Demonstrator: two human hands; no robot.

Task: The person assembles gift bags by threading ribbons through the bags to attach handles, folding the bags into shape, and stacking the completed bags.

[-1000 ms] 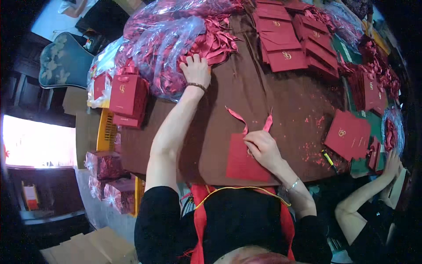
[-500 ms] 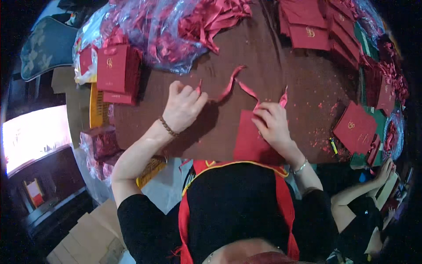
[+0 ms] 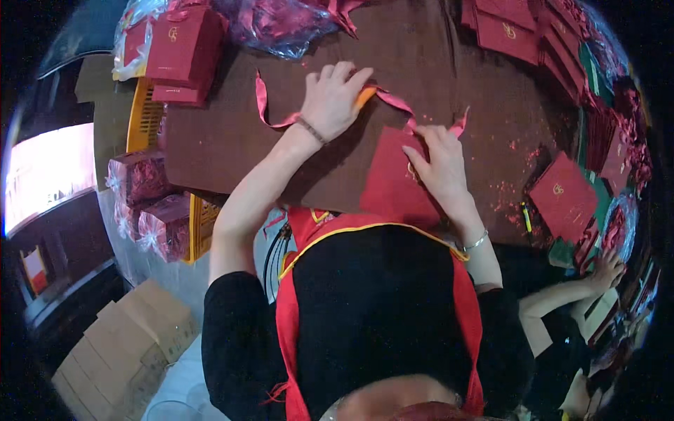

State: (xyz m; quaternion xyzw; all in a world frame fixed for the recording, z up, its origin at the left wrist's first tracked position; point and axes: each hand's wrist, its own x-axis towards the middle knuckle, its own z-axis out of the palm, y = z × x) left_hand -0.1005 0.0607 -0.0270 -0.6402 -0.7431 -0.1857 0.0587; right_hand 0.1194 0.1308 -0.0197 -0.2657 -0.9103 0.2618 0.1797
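My left hand is above the table left of centre, its fingers closed round a small orange object whose kind I cannot make out. A pink-red ribbon runs over the brown table, one tail curling left of my left wrist. It meets the top edge of a flat red paper piece with a gold mark, perhaps an envelope or bag. My right hand rests on that piece's upper right part, fingers bent over the ribbon at its edge. A ribbon end sticks out beyond the fingers.
Red stacks with gold marks stand at the left and far right. A plastic bag of ribbons lies at the back. On the right are a red piece, a yellow marker, red scraps and another person's arm.
My left hand has let go of the ribbon's left part and moved right, now with the orange object. The red piece has turned slightly under my right hand. The view has shifted.
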